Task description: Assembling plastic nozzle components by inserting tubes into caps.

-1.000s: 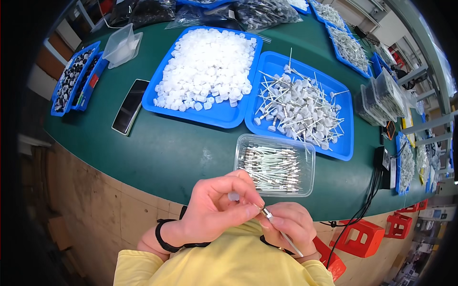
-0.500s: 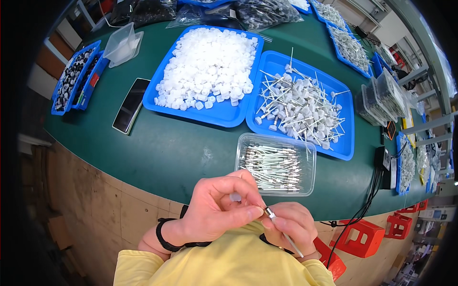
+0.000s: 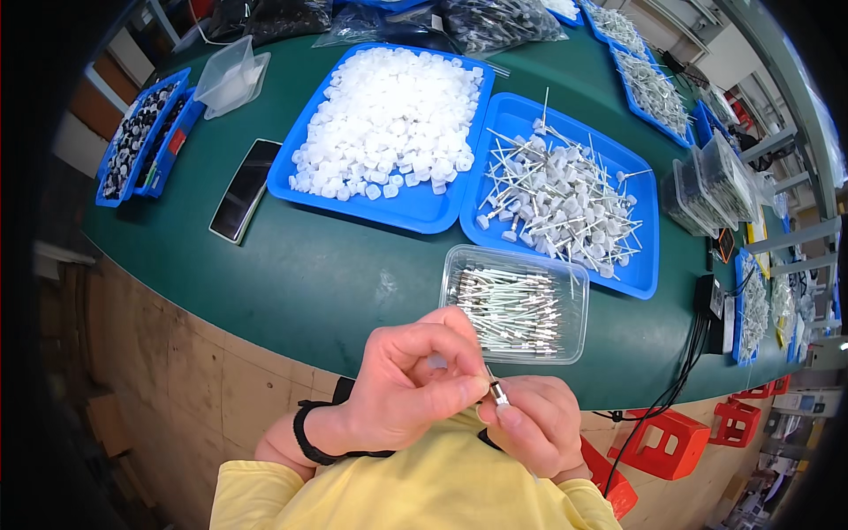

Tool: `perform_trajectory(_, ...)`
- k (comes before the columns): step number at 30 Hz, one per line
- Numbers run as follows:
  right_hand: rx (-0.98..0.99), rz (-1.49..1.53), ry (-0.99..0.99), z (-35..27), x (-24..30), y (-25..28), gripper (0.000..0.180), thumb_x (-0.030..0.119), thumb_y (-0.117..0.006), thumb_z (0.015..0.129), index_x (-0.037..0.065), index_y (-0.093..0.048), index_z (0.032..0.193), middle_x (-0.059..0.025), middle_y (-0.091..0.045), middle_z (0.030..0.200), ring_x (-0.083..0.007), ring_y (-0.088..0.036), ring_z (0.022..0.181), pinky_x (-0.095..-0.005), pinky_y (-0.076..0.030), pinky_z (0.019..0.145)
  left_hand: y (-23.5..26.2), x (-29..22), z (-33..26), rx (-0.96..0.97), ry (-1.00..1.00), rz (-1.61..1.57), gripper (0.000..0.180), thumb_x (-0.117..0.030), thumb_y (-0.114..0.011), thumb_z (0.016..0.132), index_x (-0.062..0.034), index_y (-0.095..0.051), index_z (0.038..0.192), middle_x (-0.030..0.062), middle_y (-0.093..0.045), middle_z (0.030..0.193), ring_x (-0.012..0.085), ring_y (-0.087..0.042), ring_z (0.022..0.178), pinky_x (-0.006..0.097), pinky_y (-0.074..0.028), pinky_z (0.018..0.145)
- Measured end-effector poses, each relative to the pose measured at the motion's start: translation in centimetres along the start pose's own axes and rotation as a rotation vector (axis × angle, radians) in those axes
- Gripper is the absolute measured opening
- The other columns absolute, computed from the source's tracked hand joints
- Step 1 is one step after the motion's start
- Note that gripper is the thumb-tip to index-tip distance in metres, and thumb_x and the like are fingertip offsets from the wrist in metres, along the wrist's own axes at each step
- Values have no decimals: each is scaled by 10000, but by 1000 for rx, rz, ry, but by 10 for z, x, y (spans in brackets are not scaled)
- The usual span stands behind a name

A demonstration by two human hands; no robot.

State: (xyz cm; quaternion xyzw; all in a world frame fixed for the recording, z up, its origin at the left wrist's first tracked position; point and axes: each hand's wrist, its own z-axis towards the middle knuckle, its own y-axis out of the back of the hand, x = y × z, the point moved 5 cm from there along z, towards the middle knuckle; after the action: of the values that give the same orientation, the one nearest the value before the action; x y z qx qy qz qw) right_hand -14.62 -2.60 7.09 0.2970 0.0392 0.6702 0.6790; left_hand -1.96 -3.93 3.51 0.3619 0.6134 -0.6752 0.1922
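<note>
My right hand (image 3: 537, 422) is closed around a slim rod with a shiny metal fitting (image 3: 500, 393), its dark-banded end pointing up and left. The rod's thin tail is mostly hidden by the fingers. My left hand (image 3: 411, 375) pinches at the tip of that fitting with thumb and forefinger. Within its curled fingers a translucent white cap (image 3: 436, 361) partly shows. Just beyond both hands stands a clear plastic box (image 3: 579, 322) holding many pale green rods with metal ends (image 3: 508, 305).
A blue tray (image 3: 424, 216) of white caps lies beyond, beside a blue tray (image 3: 647, 225) of rods with caps on. A phone (image 3: 246, 190) rests on the green table (image 3: 327, 274). Black cables (image 3: 689, 362) hang over the right edge near red stools (image 3: 662, 442).
The rod has tipped more upright, and its tail, which stuck out below my right hand, is now largely hidden. Both hands stay together in nearly the same place.
</note>
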Motion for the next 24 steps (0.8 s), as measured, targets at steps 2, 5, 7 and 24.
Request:
perform_trajectory(2, 9, -37, 27, -1, 0, -1, 266, -100, -610, 683, -118, -508, 929, -238, -561, 937, -277, -624, 718, -329, -554, 603, -1, 0, 0, 18, -12, -44, 44, 36, -564, 777, 26, -566, 820, 77, -473, 869, 105, -491, 745, 236, -437, 646)
perform_trajectory(5, 28, -51, 26, 1, 0, -1, 256, -108, -591, 690, -119, -507, 933, -232, -560, 935, -279, -626, 727, -332, -557, 620, -2, -1, -1, 14, -21, -76, 55, 44, -545, 787, 30, -555, 840, 79, -475, 875, 112, -497, 759, 243, -444, 663)
perform_trajectory(7, 31, -42, 9, 1, -1, -1, 258, -115, -583, 689, -119, -507, 935, -227, -561, 932, -281, -626, 736, -334, -558, 629, -4, -3, -1, 2, -13, -59, 60, 46, -532, 795, 34, -548, 852, 80, -475, 879, 119, -505, 767, 250, -453, 675)
perform_trajectory(24, 110, -18, -24, 1, 0, -4, 274, -95, -620, 674, -120, -520, 928, -221, -565, 921, -281, -624, 726, -337, -548, 620, -3, -6, 1, -90, 22, 85, 30, -12, -546, 789, 3, -528, 772, 56, -444, 795, 113, -465, 631, 231, -395, 565)
